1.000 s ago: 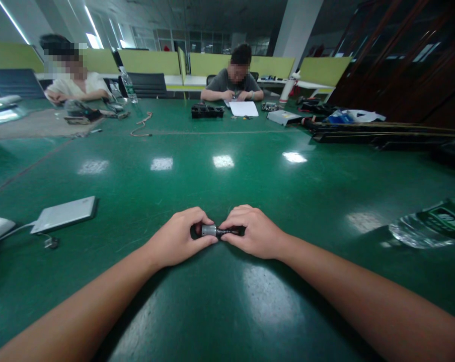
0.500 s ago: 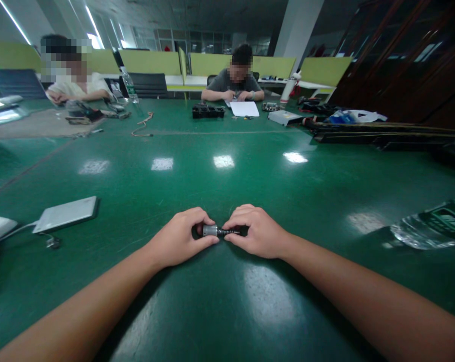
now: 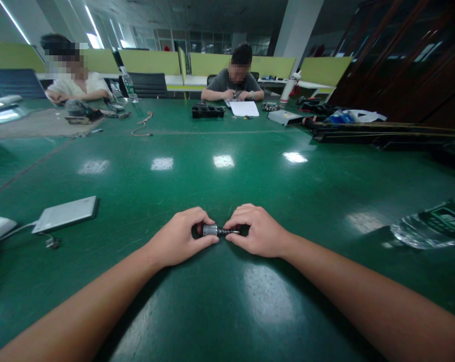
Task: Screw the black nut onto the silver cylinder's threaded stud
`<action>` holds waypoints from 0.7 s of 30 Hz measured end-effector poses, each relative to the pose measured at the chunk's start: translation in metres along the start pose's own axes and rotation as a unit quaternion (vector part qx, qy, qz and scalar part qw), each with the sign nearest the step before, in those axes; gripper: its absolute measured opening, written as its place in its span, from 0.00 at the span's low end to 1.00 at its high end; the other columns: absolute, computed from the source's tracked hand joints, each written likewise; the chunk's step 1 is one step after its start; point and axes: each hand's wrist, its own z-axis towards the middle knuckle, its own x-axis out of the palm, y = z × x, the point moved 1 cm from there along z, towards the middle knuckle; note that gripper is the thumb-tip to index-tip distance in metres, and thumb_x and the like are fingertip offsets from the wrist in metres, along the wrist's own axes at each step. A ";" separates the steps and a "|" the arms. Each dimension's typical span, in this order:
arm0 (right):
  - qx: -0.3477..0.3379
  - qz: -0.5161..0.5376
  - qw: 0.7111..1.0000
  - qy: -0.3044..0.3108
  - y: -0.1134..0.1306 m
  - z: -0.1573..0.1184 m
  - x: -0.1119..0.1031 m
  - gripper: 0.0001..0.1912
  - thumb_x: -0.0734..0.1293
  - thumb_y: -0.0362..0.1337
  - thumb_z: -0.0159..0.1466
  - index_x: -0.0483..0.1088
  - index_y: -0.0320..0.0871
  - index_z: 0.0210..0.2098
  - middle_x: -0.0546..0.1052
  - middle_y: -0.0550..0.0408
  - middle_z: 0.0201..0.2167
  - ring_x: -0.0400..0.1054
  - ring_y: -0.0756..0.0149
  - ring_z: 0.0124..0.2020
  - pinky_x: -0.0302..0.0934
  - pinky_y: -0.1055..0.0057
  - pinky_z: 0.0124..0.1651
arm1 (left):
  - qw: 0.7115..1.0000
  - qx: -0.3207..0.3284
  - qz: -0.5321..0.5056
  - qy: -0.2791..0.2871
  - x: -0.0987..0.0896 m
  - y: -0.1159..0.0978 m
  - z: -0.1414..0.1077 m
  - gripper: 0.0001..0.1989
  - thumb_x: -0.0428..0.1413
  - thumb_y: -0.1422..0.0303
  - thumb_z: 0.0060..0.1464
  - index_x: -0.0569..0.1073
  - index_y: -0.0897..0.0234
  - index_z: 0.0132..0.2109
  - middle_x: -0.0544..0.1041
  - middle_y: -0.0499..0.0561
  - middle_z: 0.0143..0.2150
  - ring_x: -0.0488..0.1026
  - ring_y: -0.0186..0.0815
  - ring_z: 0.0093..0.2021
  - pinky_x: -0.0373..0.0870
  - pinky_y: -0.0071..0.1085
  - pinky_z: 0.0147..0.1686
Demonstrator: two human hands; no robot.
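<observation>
Low over the table, near the middle of the head view, a small metal part lies level between my hands. It has a silver cylinder (image 3: 210,230) at its left end and a thin dark ribbed shaft (image 3: 222,232), like a spring or screw, at its right. My left hand (image 3: 179,237) pinches the cylinder between thumb and fingers. The thumb and fingers of my right hand (image 3: 260,231) close round the ribbed shaft, whose thin bright tip shows inside the curl. The cylinder's left end is partly hidden by my left fingers.
A white flat box (image 3: 65,215) with a cable sits on the left, and a water bottle (image 3: 433,223) lies on the right. Across the green table (image 3: 197,181), two people sit behind a black tray (image 3: 208,111), white paper (image 3: 244,108) and long dark bars (image 3: 386,133).
My right fingertips have shifted very slightly along the shaft, and a little more of its tip shows. My left hand and the cylinder look unmoved.
</observation>
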 end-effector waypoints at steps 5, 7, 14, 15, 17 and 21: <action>0.007 0.000 1.000 0.005 0.001 0.000 -0.001 0.04 0.71 0.30 0.55 0.77 0.41 0.32 0.77 0.57 0.25 0.69 0.67 0.29 0.59 0.67 0.41 | 1.000 0.002 0.003 0.000 0.000 0.000 0.000 0.10 0.61 0.62 0.54 0.74 0.64 0.40 0.75 0.50 0.36 0.72 0.36 0.36 0.67 0.31 0.37; 0.010 0.000 1.000 0.006 0.001 -0.001 -0.001 0.04 0.71 0.30 0.55 0.77 0.41 0.32 0.77 0.57 0.25 0.69 0.67 0.30 0.59 0.67 0.41 | 1.000 0.003 0.002 -0.002 0.001 0.000 -0.001 0.11 0.61 0.62 0.55 0.74 0.64 0.40 0.75 0.50 0.36 0.72 0.36 0.36 0.67 0.31 0.37; 0.017 -0.002 1.000 0.008 -0.001 -0.001 -0.002 0.05 0.71 0.30 0.55 0.77 0.41 0.33 0.76 0.57 0.25 0.68 0.67 0.29 0.59 0.67 0.40 | 1.000 -0.002 0.009 0.001 0.000 0.001 -0.001 0.11 0.61 0.61 0.55 0.74 0.63 0.41 0.75 0.49 0.36 0.72 0.36 0.36 0.66 0.31 0.37; 0.016 0.000 1.000 0.010 -0.001 -0.001 -0.002 0.05 0.71 0.31 0.55 0.77 0.41 0.32 0.76 0.57 0.25 0.68 0.67 0.29 0.59 0.67 0.40 | 1.000 -0.002 0.009 0.001 0.000 0.001 -0.001 0.11 0.61 0.61 0.55 0.74 0.63 0.41 0.75 0.49 0.36 0.72 0.36 0.36 0.66 0.31 0.37; 0.017 -0.002 1.000 0.012 -0.001 0.000 -0.002 0.05 0.72 0.32 0.55 0.77 0.41 0.33 0.76 0.57 0.26 0.68 0.67 0.29 0.59 0.67 0.40 | 1.000 -0.002 0.008 0.001 0.000 0.001 -0.001 0.11 0.61 0.62 0.55 0.74 0.63 0.41 0.75 0.49 0.36 0.72 0.36 0.36 0.67 0.31 0.37; 0.026 -0.006 1.000 0.013 -0.002 -0.001 -0.002 0.04 0.72 0.33 0.55 0.77 0.41 0.32 0.76 0.57 0.26 0.68 0.67 0.29 0.59 0.67 0.40 | 1.000 -0.004 0.007 0.001 0.000 0.000 -0.001 0.10 0.61 0.62 0.55 0.74 0.63 0.41 0.75 0.49 0.36 0.72 0.36 0.36 0.67 0.31 0.37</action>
